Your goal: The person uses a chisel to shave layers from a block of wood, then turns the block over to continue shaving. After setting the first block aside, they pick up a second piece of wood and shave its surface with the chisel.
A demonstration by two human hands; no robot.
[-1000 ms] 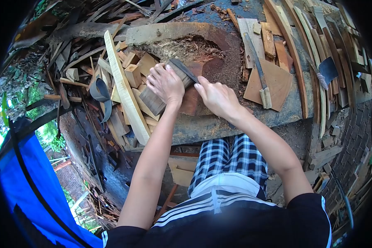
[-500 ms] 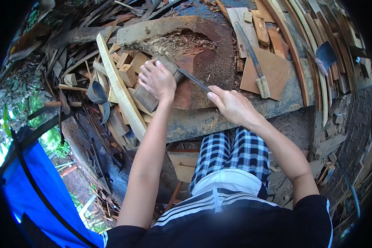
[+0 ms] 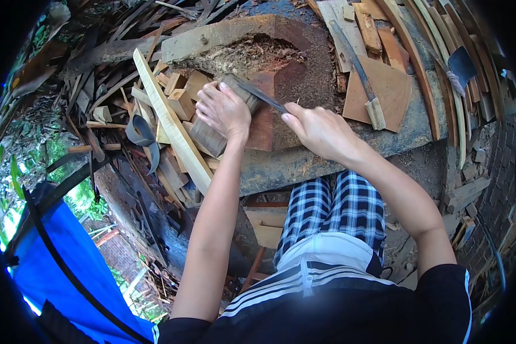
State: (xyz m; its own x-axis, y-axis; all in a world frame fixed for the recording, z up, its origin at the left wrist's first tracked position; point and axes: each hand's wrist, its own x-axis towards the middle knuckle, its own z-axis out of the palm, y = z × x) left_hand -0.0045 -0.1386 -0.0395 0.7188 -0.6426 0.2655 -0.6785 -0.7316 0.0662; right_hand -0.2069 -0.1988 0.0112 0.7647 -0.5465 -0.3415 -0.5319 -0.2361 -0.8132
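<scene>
My left hand [image 3: 225, 112] is wrapped over a weathered grey-brown wooden block [image 3: 209, 136] and presses it against the thick worn work slab [image 3: 304, 86]. In my right hand [image 3: 324, 133] is a narrow dark metal blade [image 3: 268, 98], a knife- or file-like tool whose handle is hidden in my closed fingers. Its far end lies against the block's upper right edge, just right of my left fingers. A long pale wooden strip [image 3: 172, 123] slants past the block's left side.
Small wood offcuts [image 3: 180, 103] and a curled grey strip [image 3: 140, 135] lie at left. To the right, a long blade with a wooden handle [image 3: 375, 113] rests on a brown board [image 3: 398, 94]. Long wooden slats [image 3: 415, 69] stand beyond, near a dark broad blade [image 3: 462, 64].
The whole view has shifted slightly. My right hand has moved a little along with the tool, whose blade stays against the block; my left hand keeps its hold.
</scene>
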